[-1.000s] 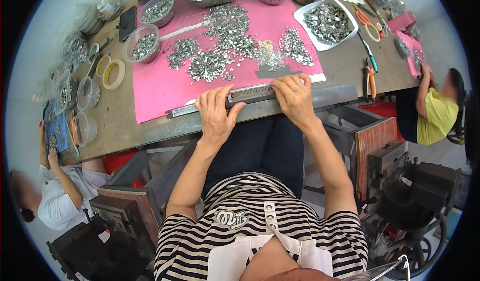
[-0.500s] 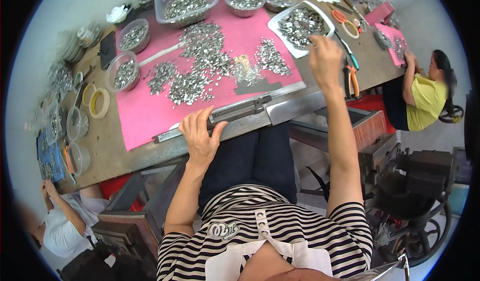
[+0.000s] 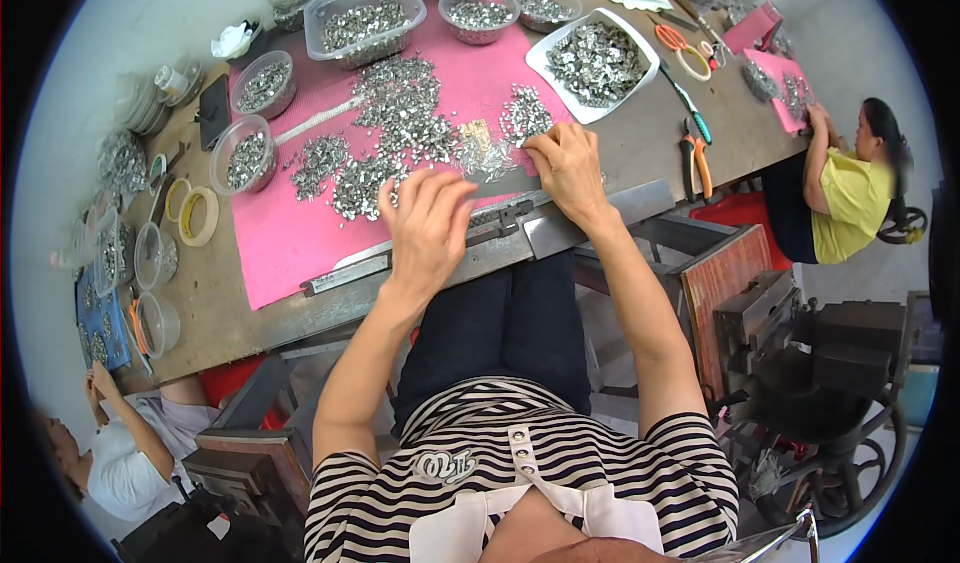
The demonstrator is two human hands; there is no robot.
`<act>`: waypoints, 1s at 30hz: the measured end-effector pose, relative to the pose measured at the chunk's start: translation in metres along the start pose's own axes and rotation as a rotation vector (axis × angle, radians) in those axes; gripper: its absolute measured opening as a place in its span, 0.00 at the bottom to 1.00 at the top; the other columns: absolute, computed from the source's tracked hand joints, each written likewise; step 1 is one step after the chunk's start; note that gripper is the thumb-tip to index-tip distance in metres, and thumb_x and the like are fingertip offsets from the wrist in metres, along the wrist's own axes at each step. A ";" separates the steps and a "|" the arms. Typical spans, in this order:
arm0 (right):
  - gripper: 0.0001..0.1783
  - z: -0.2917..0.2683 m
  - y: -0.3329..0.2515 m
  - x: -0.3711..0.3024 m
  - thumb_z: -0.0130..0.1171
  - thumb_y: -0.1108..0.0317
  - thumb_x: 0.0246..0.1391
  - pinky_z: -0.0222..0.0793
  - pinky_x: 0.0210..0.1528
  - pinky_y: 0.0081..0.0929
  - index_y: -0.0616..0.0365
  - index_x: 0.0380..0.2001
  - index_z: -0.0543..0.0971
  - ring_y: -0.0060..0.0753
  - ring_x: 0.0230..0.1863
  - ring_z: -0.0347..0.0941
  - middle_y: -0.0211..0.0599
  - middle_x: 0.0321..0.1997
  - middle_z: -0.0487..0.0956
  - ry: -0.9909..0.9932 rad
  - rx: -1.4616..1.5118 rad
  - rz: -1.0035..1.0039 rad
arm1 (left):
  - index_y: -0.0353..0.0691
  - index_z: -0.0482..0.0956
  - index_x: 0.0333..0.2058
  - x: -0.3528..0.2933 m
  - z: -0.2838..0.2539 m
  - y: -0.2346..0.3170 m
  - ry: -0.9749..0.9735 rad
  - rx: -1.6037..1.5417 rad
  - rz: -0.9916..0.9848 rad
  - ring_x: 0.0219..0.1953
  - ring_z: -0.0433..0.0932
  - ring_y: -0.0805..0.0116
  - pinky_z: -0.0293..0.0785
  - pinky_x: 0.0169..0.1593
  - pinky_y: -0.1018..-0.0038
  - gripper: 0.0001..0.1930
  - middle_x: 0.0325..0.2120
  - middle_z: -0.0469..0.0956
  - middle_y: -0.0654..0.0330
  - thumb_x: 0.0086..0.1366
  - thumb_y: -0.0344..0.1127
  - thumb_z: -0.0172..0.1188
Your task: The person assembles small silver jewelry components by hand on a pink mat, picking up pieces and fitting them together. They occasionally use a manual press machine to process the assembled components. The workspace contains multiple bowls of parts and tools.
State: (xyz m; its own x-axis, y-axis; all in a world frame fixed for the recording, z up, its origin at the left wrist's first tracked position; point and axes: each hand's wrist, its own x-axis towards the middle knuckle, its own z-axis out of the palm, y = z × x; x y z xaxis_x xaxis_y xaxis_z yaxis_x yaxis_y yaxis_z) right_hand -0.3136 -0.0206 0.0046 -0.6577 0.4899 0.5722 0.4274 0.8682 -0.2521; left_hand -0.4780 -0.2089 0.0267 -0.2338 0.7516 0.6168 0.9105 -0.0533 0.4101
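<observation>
At the table's near edge our left hand [image 3: 428, 228] hovers, fingers spread, over the metal rail [image 3: 440, 248], while our right hand [image 3: 566, 168], fingers together, gathers small metal pieces [image 3: 400, 123] off the pink mat [image 3: 290, 238].

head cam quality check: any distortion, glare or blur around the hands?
Head view: strong fisheye, the table edge bows and the corners go black. Light is soft and even, with only faint shadows under the left hand and right hand. The small metal parts on the pink mat glint a little, no blown glare. Hands look sharp; the rim is softer.
</observation>
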 end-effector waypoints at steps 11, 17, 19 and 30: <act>0.05 -0.002 0.003 0.007 0.68 0.67 0.54 0.63 0.51 0.41 0.52 0.35 0.84 0.41 0.44 0.73 0.33 0.36 0.77 -0.087 0.003 0.036 | 0.47 0.85 0.34 0.078 0.080 -0.029 -0.153 0.051 0.095 0.46 0.75 0.59 0.58 0.60 0.49 0.05 0.34 0.80 0.62 0.61 0.37 0.70; 0.05 -0.005 0.001 0.007 0.68 0.68 0.54 0.64 0.54 0.43 0.53 0.34 0.83 0.41 0.45 0.73 0.34 0.35 0.77 -0.060 -0.094 -0.081 | 0.44 0.86 0.32 0.081 0.082 -0.016 -0.200 0.263 0.093 0.46 0.76 0.57 0.58 0.60 0.46 0.08 0.33 0.81 0.59 0.60 0.40 0.70; 0.05 -0.010 0.001 0.006 0.68 0.68 0.54 0.64 0.54 0.42 0.53 0.34 0.82 0.41 0.45 0.73 0.34 0.35 0.77 -0.086 -0.087 -0.096 | 0.44 0.86 0.32 0.081 0.084 -0.015 -0.203 0.263 0.103 0.46 0.76 0.57 0.58 0.60 0.46 0.07 0.33 0.81 0.60 0.60 0.39 0.69; 0.04 -0.009 0.003 -0.004 0.67 0.71 0.55 0.63 0.49 0.40 0.53 0.34 0.83 0.40 0.43 0.74 0.34 0.35 0.77 -0.044 0.110 0.070 | 0.44 0.84 0.32 0.079 0.073 -0.025 -0.144 0.063 0.181 0.44 0.76 0.59 0.59 0.60 0.48 0.04 0.32 0.80 0.62 0.60 0.34 0.67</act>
State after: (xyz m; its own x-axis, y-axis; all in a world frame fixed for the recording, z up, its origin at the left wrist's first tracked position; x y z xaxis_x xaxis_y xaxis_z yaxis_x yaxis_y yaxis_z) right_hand -0.3040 -0.0205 0.0081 -0.6566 0.5503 0.5157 0.4041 0.8341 -0.3755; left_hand -0.4948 -0.1007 0.0160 -0.0181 0.8198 0.5723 0.9536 -0.1579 0.2564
